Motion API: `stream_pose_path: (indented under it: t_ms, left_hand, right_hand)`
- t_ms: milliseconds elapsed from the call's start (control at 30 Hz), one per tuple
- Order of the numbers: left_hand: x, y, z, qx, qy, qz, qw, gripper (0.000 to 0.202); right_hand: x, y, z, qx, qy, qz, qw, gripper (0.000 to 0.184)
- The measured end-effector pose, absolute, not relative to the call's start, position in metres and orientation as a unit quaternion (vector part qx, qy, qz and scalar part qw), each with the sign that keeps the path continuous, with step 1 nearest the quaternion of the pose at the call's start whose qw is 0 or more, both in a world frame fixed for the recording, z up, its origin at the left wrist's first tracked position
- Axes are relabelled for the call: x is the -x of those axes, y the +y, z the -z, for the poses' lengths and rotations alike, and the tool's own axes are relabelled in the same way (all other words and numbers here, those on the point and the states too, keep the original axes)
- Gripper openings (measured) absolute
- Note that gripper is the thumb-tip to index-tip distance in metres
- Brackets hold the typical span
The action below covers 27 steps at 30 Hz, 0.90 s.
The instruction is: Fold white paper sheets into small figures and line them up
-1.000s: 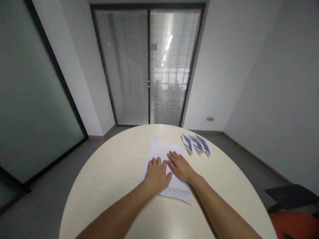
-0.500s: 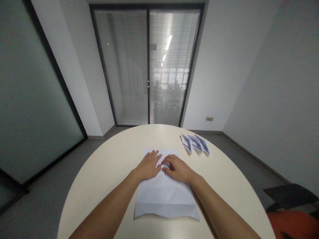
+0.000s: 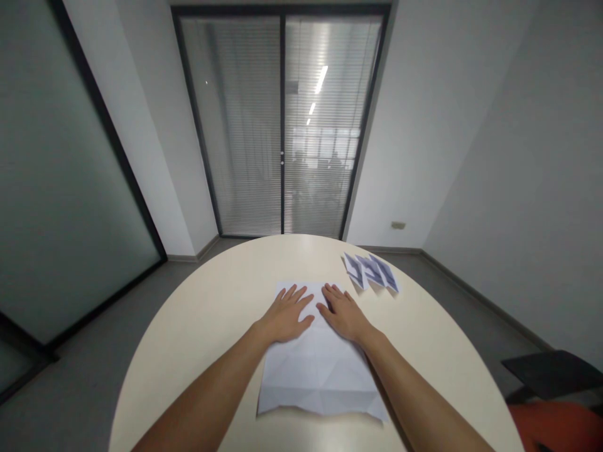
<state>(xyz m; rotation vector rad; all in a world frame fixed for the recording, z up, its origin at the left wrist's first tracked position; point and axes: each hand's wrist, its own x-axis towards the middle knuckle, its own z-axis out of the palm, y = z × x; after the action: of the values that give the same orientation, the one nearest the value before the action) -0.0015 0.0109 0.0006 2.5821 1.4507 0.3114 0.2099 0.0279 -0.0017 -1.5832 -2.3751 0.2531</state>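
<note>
A creased sheet of white paper (image 3: 315, 370) lies on the round cream table in front of me, its near edge wavy and slightly raised. My left hand (image 3: 288, 315) rests flat on the sheet's left side with fingers spread. On the right side of the paper, my right hand (image 3: 343, 314) lies palm down, fingers stretched forward and thumb apart. Between the two thumbs a strip of the paper shows. Both hands cover parts of the sheet's far half.
Several folded white-and-bluish paper pieces (image 3: 371, 273) stand at the table's far right. The round table (image 3: 188, 339) has a curved edge all around. A chair with a red seat (image 3: 558, 427) and black back is at the lower right. Glass doors with blinds (image 3: 235, 138) are beyond.
My right hand has moved right, away from my left, and its curled fingers have straightened onto the paper. My left hand's fingers and thumb have spread wider.
</note>
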Motion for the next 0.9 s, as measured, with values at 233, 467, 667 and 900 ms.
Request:
stream_pose_path:
  t_ms: [233, 467, 667, 900]
  left_hand:
    - [0.003, 0.015, 0.000, -0.811, 0.577, -0.088, 0.043, 0.053]
    - [0.006, 0.020, 0.001, -0.710, 0.700, -0.070, -0.036, 0.059]
    - [0.001, 0.019, -0.002, -0.637, 0.764, -0.067, -0.079, 0.064]
    - [0.004, 0.024, 0.007, -0.730, 0.670, -0.115, -0.075, 0.050]
  right_hand:
    - [-0.213, 0.021, -0.010, 0.467, -0.870, -0.075, 0.143, 0.044]
    - [-0.209, 0.013, -0.018, 0.416, -0.898, -0.088, 0.118, 0.043]
    - [-0.209, 0.014, -0.016, 0.437, -0.888, -0.088, 0.116, 0.045]
    - [-0.203, 0.017, -0.007, 0.499, -0.855, -0.080, 0.115, 0.054]
